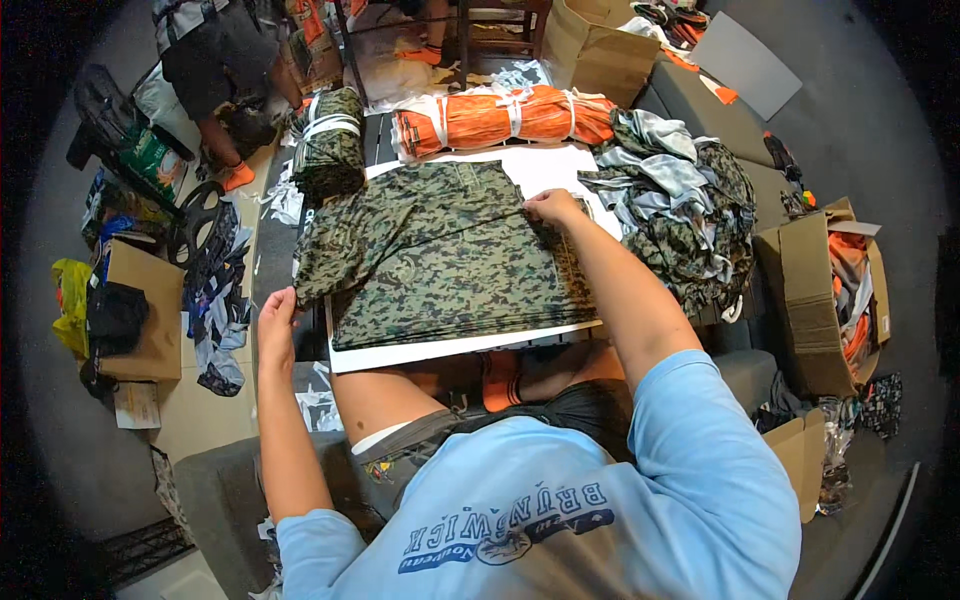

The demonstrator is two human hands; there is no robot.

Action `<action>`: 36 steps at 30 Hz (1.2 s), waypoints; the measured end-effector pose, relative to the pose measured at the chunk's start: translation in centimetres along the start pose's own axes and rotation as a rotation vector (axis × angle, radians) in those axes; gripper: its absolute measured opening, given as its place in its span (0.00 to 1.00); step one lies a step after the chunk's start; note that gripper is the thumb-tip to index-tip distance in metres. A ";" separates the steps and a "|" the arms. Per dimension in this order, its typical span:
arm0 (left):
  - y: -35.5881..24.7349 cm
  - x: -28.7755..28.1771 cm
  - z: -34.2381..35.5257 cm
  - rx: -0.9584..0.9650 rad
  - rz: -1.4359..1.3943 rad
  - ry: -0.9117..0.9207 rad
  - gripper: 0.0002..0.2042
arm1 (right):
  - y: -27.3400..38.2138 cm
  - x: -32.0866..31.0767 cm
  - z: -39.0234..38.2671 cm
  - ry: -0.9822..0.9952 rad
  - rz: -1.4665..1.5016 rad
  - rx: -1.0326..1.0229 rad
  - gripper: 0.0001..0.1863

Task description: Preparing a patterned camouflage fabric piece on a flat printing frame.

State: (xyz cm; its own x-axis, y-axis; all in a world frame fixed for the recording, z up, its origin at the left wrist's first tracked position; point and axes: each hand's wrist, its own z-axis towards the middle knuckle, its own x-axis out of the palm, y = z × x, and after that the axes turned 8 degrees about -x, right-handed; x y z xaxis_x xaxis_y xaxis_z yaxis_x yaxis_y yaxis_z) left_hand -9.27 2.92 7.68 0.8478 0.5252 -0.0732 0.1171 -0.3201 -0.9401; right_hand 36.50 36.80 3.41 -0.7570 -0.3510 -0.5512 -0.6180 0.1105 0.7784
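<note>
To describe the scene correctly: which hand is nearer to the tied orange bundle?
Right. In view, the right hand is below the orange bundle, not touching; the left hand is farther, lower left, at the camouflage fabric.

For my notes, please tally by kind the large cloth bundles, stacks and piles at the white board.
Orange tied cloth bundle: 1
Green camouflage tied cloth bundle: 1
Layered green camouflage cloth stack: 1
Loose camouflage-and-silver cloth pile: 1
Total: 4

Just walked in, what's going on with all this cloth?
Someone in a blue shirt is handling camouflage cloth laid over a white board. The left hand pinches its left end; the right hand pinches its right edge. A tied orange bundle and a tied camouflage bundle lie beyond it, with a loose heap to the right.
</note>
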 end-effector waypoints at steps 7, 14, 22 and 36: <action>0.5 -0.8 0.5 -0.022 -0.059 0.018 0.12 | 2.2 0.7 0.1 0.091 -0.028 0.062 0.10; 0.4 -1.8 1.5 -0.001 -0.088 0.018 0.14 | 3.9 0.6 -0.1 0.018 0.233 -0.027 0.09; -10.5 -2.4 6.0 0.261 -0.110 -0.094 0.14 | 14.3 -8.6 -4.0 -0.058 0.610 -0.252 0.10; -15.1 2.5 0.3 0.363 -0.197 0.089 0.15 | 8.5 -19.2 -15.1 -0.180 0.639 -0.399 0.13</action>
State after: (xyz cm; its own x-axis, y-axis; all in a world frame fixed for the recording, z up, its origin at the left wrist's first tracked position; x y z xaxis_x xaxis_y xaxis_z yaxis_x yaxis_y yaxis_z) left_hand -9.06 9.35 21.60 0.8705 0.4737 0.1338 0.1051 0.0866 -0.9907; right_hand 48.96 30.40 25.18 -0.9848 -0.1715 0.0276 0.0478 -0.1147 0.9922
